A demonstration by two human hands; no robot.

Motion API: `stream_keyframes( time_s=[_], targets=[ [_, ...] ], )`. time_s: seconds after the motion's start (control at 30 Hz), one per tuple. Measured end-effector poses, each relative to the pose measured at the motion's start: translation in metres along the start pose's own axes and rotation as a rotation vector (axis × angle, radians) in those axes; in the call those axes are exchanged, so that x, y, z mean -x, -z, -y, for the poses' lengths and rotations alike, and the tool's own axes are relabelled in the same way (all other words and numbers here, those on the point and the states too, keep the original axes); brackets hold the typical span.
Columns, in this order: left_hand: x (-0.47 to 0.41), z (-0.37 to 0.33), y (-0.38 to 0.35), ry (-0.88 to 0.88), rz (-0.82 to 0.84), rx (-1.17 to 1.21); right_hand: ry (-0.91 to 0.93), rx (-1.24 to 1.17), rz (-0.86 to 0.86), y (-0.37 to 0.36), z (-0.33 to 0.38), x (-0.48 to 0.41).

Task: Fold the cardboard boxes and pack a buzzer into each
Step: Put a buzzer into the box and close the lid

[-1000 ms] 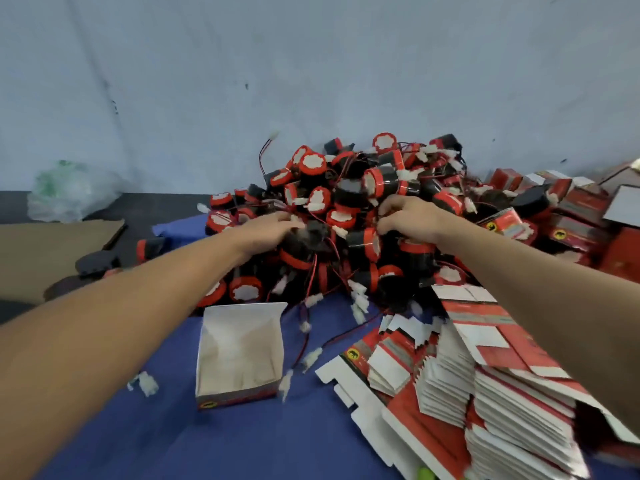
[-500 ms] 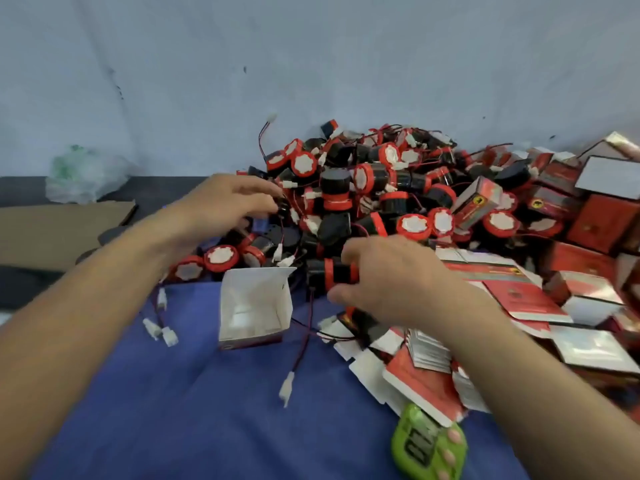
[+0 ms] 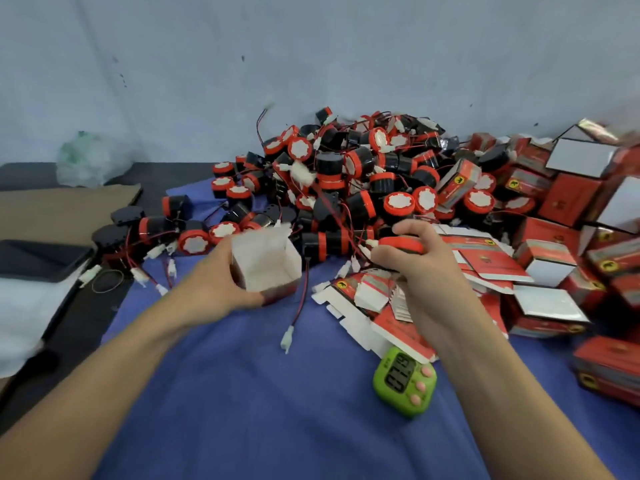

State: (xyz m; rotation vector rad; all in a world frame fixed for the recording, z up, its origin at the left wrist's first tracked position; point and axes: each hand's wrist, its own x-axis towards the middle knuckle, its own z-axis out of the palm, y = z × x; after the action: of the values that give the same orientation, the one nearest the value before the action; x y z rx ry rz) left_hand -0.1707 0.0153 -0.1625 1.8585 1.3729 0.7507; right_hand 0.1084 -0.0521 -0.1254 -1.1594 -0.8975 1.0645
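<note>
Blue cloth [image 3: 242, 410] covers a dark table [image 3: 86, 327], buzzers [image 3: 346, 174] heaped against pale wall [image 3: 311, 46].

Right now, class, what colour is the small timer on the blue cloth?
The timer is green with pink buttons; head view.

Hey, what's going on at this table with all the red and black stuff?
A person is packing buzzers into small cardboard boxes. Their left grip holds an open box, empty so far, and the right grip holds one buzzer beside it, not yet inside. A big buzzer pile lies behind, with flat box blanks and closed boxes to the right.
</note>
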Motion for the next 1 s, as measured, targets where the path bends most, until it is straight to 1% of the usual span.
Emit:
stream_keyframes(
  time_s=[0.03,0.07,0.1,0.17,0.2,0.23,0.3,0.37,0.47,0.53,0.6,0.67,0.73,0.8,0.87,0.93,1.0],
  targets=[
    [-0.002,-0.001,-0.004,0.005,-0.108,0.109,-0.023,-0.074,0.0,0.003,-0.003,0.008],
    [-0.005,-0.004,-0.006,0.02,-0.219,0.243,-0.039,-0.09,0.028,0.005,-0.007,0.016],
    [-0.008,-0.007,-0.007,0.037,-0.32,0.389,-0.046,-0.056,0.089,0.006,-0.011,0.024],
    [-0.012,-0.016,-0.007,0.05,-0.44,0.658,-0.044,0.117,0.308,0.0,-0.018,0.036],
    [-0.012,-0.02,-0.009,0.045,-0.456,0.748,-0.042,0.242,0.421,-0.006,-0.022,0.04],
    [-0.011,-0.024,-0.012,0.033,-0.456,0.789,-0.034,0.391,0.511,-0.011,-0.026,0.042],
    [-0.005,-0.029,-0.02,0.001,-0.443,0.783,0.002,0.723,0.639,-0.021,-0.03,0.04],
    [0.0,-0.031,-0.032,-0.006,-0.422,0.76,0.021,0.984,0.694,-0.021,-0.027,0.032],
    [0.011,-0.031,-0.048,-0.007,-0.37,0.686,0.0,1.211,0.761,-0.011,-0.019,0.023],
    [0.02,-0.032,-0.055,-0.02,-0.322,0.623,-0.031,1.294,0.769,-0.004,-0.015,0.019],
    [0.028,-0.036,-0.06,-0.037,-0.274,0.574,-0.05,1.317,0.753,0.004,-0.013,0.018],
    [0.035,-0.04,-0.065,-0.039,-0.207,0.534,-0.055,1.28,0.73,0.012,-0.011,0.016],
    [0.041,-0.043,-0.073,-0.037,-0.09,0.512,-0.077,1.21,0.696,0.023,-0.007,0.017],
    [0.046,-0.045,-0.083,-0.033,0.043,0.498,-0.084,1.194,0.664,0.035,-0.005,0.018],
    [0.047,-0.046,-0.088,-0.025,0.123,0.475,-0.064,1.181,0.644,0.047,-0.002,0.021],
    [0.047,-0.044,-0.085,-0.032,0.171,0.377,-0.036,1.061,0.635,0.056,0.001,0.025],
    [0.047,-0.042,-0.075,-0.054,0.181,0.171,0.023,0.861,0.607,0.059,0.005,0.031]
  ],
)
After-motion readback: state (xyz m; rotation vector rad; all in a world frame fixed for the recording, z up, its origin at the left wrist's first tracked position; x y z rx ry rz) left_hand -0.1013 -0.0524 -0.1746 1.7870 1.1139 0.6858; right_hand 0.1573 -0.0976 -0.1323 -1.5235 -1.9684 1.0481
